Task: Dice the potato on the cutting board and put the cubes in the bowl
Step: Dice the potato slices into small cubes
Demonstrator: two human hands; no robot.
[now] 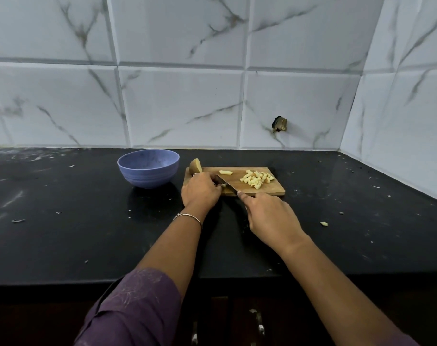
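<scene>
Purple sleeve (127,308) nearest; right hand (270,218) grips the knife (230,187), left hand (200,191) curls over a potato piece (223,186), pinning it.

I see white veined wall tiles (182,103) across the upper frame, a black speckled table (62,233) below them.

The cutting board (275,188) lies on the surface (62,221) beneath the left grip (200,189), which holds a potato piece (223,186). The bowl (147,171) stands to that grip's left, the potato half (196,166) just behind it. Cubes (256,179) lie behind the right grip (272,218), right of its knife (227,186).
</scene>
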